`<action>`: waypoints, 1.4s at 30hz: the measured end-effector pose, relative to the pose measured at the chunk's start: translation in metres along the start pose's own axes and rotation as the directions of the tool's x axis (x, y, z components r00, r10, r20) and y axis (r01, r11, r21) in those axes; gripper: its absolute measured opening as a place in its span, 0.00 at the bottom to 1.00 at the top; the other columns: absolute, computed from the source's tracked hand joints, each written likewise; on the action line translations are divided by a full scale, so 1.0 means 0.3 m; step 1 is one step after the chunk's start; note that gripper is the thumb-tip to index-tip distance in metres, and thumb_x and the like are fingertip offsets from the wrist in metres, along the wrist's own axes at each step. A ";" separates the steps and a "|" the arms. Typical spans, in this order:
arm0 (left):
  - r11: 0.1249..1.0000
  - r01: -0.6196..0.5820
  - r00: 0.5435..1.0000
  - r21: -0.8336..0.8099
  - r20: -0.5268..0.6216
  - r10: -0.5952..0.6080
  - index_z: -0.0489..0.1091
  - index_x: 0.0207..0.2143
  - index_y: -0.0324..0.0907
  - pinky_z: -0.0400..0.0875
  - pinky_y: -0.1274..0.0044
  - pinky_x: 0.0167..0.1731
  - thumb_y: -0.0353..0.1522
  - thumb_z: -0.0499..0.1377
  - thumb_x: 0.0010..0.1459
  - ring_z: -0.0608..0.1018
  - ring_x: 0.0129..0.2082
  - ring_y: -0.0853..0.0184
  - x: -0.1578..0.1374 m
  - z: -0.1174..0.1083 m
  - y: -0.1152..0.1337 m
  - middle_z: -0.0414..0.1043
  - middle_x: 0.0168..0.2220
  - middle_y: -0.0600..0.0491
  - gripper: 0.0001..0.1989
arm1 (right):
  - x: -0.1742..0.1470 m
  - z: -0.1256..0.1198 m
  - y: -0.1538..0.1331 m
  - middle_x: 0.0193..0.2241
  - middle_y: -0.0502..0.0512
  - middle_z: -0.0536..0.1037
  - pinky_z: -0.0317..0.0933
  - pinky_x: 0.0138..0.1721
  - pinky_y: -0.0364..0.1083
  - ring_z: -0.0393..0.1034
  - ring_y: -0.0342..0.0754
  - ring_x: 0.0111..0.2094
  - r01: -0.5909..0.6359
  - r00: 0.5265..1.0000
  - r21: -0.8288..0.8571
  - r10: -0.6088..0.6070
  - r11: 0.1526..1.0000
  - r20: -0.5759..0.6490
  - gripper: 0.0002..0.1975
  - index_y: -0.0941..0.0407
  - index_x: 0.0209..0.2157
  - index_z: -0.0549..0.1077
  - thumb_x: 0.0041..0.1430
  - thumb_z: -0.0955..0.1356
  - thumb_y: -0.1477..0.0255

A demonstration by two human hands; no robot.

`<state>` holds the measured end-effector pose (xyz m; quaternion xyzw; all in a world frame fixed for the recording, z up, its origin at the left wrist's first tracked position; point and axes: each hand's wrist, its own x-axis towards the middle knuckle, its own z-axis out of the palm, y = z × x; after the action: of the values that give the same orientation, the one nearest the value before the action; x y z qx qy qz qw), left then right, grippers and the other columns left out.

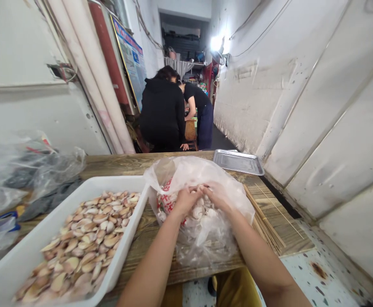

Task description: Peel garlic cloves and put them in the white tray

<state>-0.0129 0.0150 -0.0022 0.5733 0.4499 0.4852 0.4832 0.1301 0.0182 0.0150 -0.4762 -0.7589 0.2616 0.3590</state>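
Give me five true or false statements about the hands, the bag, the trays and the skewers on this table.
1. Both hands, left hand and right hand, are in the plastic bag. True.
2. The white tray holds shells. True.
3. The metal tray is full of shells. False: it looks bare.
4. The skewers lie left of the bag. False: they lie on its right.
5. The table is glass. False: it is wood.

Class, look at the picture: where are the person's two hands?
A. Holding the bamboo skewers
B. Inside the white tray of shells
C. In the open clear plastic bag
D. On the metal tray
C: the left hand and right hand meet inside the plastic bag, among pale pieces.
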 end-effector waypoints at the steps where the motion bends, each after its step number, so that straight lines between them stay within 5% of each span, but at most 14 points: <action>1: 0.991 0.059 0.998 -0.117 0.007 -0.059 0.67 0.45 0.35 0.62 0.82 0.22 0.35 0.61 0.45 0.70 0.24 0.73 0.000 0.006 0.002 0.75 0.33 0.48 0.24 | 0.001 0.002 0.008 0.33 0.51 0.76 0.60 0.42 0.44 0.69 0.45 0.37 -0.008 0.999 0.002 0.008 1.000 -0.031 0.17 0.55 0.34 0.75 0.57 0.60 0.60; 3: 0.950 0.123 0.992 -0.287 0.026 -0.120 0.68 0.44 0.33 0.56 0.84 0.19 0.36 0.62 0.42 0.66 0.20 0.76 0.002 0.017 0.006 0.74 0.31 0.49 0.25 | 0.003 0.007 0.029 0.35 0.53 0.76 0.60 0.43 0.45 0.69 0.46 0.38 -0.034 0.995 -0.026 0.031 0.999 -0.099 0.18 0.55 0.36 0.74 0.57 0.60 0.58; 6: 0.937 0.109 0.993 -0.332 0.003 -0.114 0.70 0.41 0.34 0.57 0.84 0.20 0.36 0.63 0.42 0.65 0.21 0.77 0.006 0.026 0.003 0.73 0.30 0.50 0.22 | 0.005 0.017 0.061 0.38 0.55 0.75 0.59 0.46 0.48 0.68 0.47 0.41 -0.073 0.988 -0.112 0.056 0.991 -0.147 0.20 0.56 0.39 0.74 0.56 0.60 0.57; 11: 0.995 -0.089 0.971 0.036 -0.218 0.095 0.72 0.37 0.37 0.65 0.79 0.31 0.38 0.58 0.49 0.72 0.31 0.69 0.004 0.023 -0.001 0.74 0.34 0.49 0.16 | 0.001 0.033 0.067 0.42 0.54 0.74 0.57 0.49 0.49 0.67 0.47 0.44 0.012 0.992 -0.158 -0.031 0.987 -0.119 0.16 0.52 0.42 0.72 0.57 0.61 0.61; 14: 0.957 -0.170 0.956 0.234 -0.196 0.218 0.72 0.35 0.37 0.66 0.77 0.36 0.39 0.55 0.52 0.73 0.34 0.67 -0.004 0.015 0.009 0.75 0.33 0.50 0.14 | -0.001 0.046 0.054 0.42 0.54 0.75 0.57 0.49 0.49 0.67 0.47 0.44 0.040 0.988 -0.152 -0.062 0.988 -0.144 0.16 0.53 0.42 0.73 0.58 0.60 0.62; 27: 0.895 -0.235 0.950 0.379 -0.103 0.293 0.71 0.41 0.40 0.66 0.73 0.43 0.34 0.54 0.53 0.75 0.40 0.64 -0.009 -0.005 0.024 0.75 0.40 0.48 0.14 | 0.001 0.066 0.064 0.40 0.56 0.75 0.59 0.49 0.49 0.68 0.47 0.44 0.020 0.991 -0.114 -0.035 0.993 -0.130 0.18 0.55 0.42 0.72 0.59 0.58 0.62; 32: 0.922 -0.245 0.957 0.300 -0.077 0.279 0.70 0.39 0.39 0.66 0.74 0.41 0.35 0.53 0.54 0.75 0.39 0.65 -0.010 0.000 0.026 0.75 0.38 0.48 0.12 | -0.018 0.044 0.040 0.40 0.56 0.75 0.58 0.50 0.51 0.68 0.49 0.45 -0.019 0.991 -0.142 0.000 0.990 -0.132 0.16 0.53 0.40 0.73 0.57 0.59 0.64; 37: 0.936 -0.215 0.946 0.280 -0.176 0.270 0.71 0.37 0.39 0.66 0.76 0.39 0.39 0.54 0.53 0.75 0.37 0.66 -0.007 0.005 0.016 0.75 0.36 0.50 0.14 | -0.013 0.025 0.001 0.41 0.57 0.75 0.57 0.50 0.50 0.67 0.48 0.44 0.001 0.989 -0.197 -0.029 0.981 -0.142 0.16 0.56 0.41 0.72 0.57 0.60 0.64; 42: 0.949 -0.203 0.954 0.242 -0.167 0.247 0.70 0.34 0.38 0.65 0.77 0.36 0.40 0.53 0.54 0.74 0.34 0.67 -0.004 0.002 0.014 0.74 0.31 0.50 0.15 | -0.012 0.033 -0.015 0.42 0.55 0.74 0.59 0.46 0.46 0.68 0.45 0.42 -0.007 0.990 -0.067 -0.003 0.998 -0.140 0.17 0.55 0.46 0.69 0.58 0.60 0.64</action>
<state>-0.0123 0.0133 0.0018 0.6210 0.4777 0.5380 0.3109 0.1208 0.0125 0.0112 -0.5060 -0.7397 0.2024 0.3947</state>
